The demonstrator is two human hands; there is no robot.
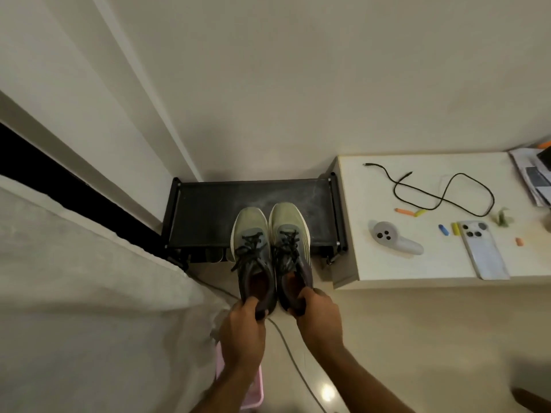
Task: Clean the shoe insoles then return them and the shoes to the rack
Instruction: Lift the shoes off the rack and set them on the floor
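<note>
Pale-green 2 shoes (269, 248), each pinched at its heel collar by the left hand (243, 326) and right hand (319, 314), hang toes-forward over the black rack (208, 210), apparently for shelving.

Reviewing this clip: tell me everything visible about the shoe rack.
The rack is a low black frame with a dark, flat top shelf that looks like fabric or mesh, dusty with pale smears toward its right side. It stands on the floor in the corner, against the wall, close beside the white table. The toes of the two shoes overlap its top shelf in the view; whether they rest on it cannot be told. A lower level is barely visible.
</note>
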